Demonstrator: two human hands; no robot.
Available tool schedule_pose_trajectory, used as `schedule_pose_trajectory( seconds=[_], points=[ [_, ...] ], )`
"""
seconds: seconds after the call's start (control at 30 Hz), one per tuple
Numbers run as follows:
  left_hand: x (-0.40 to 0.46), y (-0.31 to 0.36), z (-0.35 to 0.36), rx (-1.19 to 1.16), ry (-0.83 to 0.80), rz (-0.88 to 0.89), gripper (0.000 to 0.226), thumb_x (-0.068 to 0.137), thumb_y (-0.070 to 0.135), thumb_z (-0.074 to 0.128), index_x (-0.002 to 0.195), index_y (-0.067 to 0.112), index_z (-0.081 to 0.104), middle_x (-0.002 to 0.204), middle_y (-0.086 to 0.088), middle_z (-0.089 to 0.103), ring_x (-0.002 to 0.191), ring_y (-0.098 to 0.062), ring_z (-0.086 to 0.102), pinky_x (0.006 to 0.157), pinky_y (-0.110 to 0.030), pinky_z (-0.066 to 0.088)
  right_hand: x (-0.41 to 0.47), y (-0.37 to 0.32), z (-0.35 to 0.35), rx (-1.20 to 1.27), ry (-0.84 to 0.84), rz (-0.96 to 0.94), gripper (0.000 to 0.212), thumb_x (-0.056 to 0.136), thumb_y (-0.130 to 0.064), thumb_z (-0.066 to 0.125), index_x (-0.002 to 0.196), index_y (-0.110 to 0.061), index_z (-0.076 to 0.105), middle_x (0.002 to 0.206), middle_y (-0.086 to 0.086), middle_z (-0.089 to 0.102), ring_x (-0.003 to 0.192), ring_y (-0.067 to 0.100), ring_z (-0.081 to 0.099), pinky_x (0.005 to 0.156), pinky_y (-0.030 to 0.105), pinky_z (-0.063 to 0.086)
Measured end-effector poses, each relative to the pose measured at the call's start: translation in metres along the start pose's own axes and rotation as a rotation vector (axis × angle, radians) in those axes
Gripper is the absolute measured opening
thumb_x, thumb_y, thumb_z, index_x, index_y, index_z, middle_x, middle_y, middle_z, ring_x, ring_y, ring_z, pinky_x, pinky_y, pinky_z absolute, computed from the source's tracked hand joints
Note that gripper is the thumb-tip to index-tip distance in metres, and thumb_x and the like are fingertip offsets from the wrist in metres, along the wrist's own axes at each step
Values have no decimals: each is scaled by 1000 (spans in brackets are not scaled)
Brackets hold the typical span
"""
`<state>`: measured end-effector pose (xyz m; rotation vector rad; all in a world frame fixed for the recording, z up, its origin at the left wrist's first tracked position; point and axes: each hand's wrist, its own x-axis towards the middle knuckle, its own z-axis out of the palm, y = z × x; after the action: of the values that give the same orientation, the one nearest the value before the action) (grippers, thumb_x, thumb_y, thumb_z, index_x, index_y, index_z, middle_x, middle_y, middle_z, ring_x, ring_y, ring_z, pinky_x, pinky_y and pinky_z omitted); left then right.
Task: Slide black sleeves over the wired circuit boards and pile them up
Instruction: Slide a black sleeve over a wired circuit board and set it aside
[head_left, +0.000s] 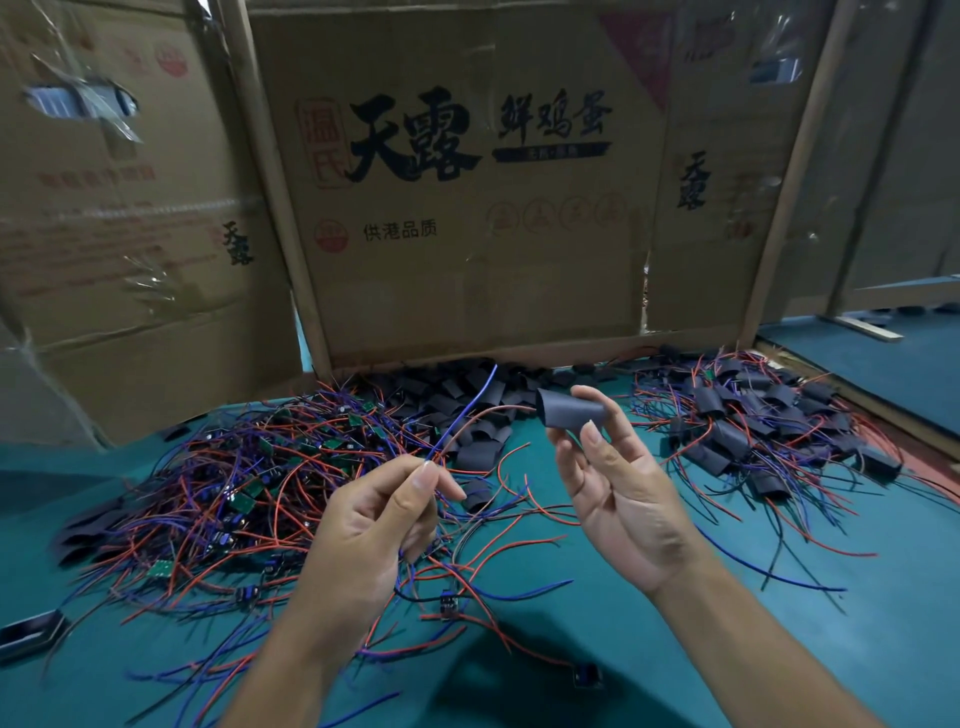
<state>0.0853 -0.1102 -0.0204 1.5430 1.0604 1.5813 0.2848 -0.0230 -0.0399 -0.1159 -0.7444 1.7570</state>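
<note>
My right hand (618, 488) pinches a black sleeve (569, 410) between thumb and fingers, its open end facing left. My left hand (374, 525) pinches the blue and red wires (460, 421) of a circuit board; the red wire's tip reaches the sleeve's mouth. The board itself is hidden behind my left hand. A tangled heap of unsleeved green boards with wires (249, 467) lies at the left. Loose black sleeves (462, 400) are heaped at the back centre. A pile of sleeved boards (748, 421) sits at the right.
A teal table mat (597, 623) covers the work surface. Cardboard panels (467, 208) on wooden posts wall off the back and left. A dark flat object (31, 631) lies at the left edge. A wooden strip (852, 379) borders the right side.
</note>
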Motion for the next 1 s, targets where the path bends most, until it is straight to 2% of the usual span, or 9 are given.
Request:
schedule_pose_trajectory(
  seconds=[0.13, 0.23, 0.4, 0.5, 0.57, 0.8, 1.0],
  points=[
    [0, 0, 0, -6, -20, -6, 37, 88, 45, 56, 80, 11, 70, 55, -1, 32, 55, -28, 24, 51, -29, 26, -2, 2, 3, -1, -8, 17, 55, 58, -10, 93, 109, -16, 73, 104, 13, 71, 91, 18, 70, 75, 19, 56],
    [0, -1, -1, -10, -28, -6, 36, 88, 44, 55, 80, 12, 70, 55, 0, 32, 54, -22, 26, 50, -24, 29, -2, 3, 4, 1, 2, 19, 56, 57, -10, 93, 109, -15, 73, 103, 14, 71, 92, 18, 70, 75, 19, 56],
    [-2, 2, 1, 14, -94, -28, 37, 88, 43, 55, 79, 10, 70, 55, -4, 32, 52, -16, 29, 51, -28, 26, -4, 2, 5, -1, 20, 0, 53, 57, -10, 93, 106, -14, 74, 103, 13, 71, 92, 18, 70, 75, 19, 56],
    [-2, 4, 2, 28, -132, -40, 36, 93, 39, 57, 80, 8, 70, 55, -5, 32, 51, -13, 29, 51, -24, 28, -4, 2, 7, 2, 32, -22, 37, 67, -6, 80, 104, -14, 74, 104, 13, 71, 93, 19, 70, 75, 19, 56],
    [-2, 5, 3, 30, -146, -44, 34, 95, 34, 56, 79, 7, 69, 55, -6, 31, 51, -12, 29, 50, -21, 28, -4, 2, 7, -10, 43, -33, 34, 70, -5, 74, 103, -14, 74, 104, 12, 71, 93, 18, 70, 75, 19, 56],
    [-3, 7, 5, 46, -171, -66, 34, 90, 30, 50, 77, 6, 69, 55, -6, 30, 52, -14, 29, 50, -19, 29, -3, 1, 4, -48, 16, -30, 51, 60, -13, 92, 107, -15, 73, 105, 11, 71, 95, 18, 69, 77, 20, 55],
    [-3, 6, 2, 57, -199, -76, 35, 91, 32, 50, 79, 5, 69, 54, -4, 30, 52, -15, 28, 51, -19, 30, -3, 0, 4, -42, 8, 1, 52, 63, -11, 89, 112, -11, 72, 110, 14, 70, 94, 20, 70, 75, 21, 56]
  ],
)
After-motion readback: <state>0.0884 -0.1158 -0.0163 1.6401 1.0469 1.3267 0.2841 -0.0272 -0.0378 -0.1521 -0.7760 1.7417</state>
